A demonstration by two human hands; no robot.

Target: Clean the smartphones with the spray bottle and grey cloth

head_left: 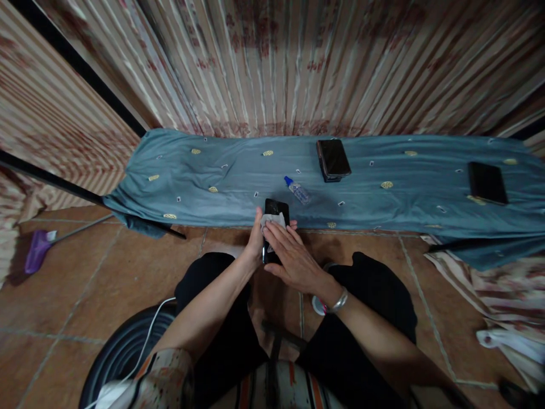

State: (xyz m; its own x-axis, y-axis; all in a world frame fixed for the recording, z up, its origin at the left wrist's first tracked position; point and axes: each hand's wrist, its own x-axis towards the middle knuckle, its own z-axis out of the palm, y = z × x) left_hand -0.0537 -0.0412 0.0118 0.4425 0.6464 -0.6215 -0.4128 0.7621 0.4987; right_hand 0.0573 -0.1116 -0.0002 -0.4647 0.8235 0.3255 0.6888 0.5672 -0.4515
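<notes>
A black smartphone (276,207) lies in my left hand (255,241), with the fingers wrapped beneath it and the thumb along its left edge. My right hand (293,255) presses a pale, crumpled wipe (272,218) flat against the phone's screen. Just beyond the phone, a small clear bottle (300,192) with a blue cap lies on its side on the blue-green cloth. Behind and to the right of the bottle sits a stack of dark phones (334,159).
The patterned cloth (238,170) covers a long low bench before me. Another dark flat device (487,182) lies at its right end. Striped curtains (272,68) hang behind. A purple broom head (36,251) is on the tiled floor, and a ridged black round object (128,346) sits beside my left leg.
</notes>
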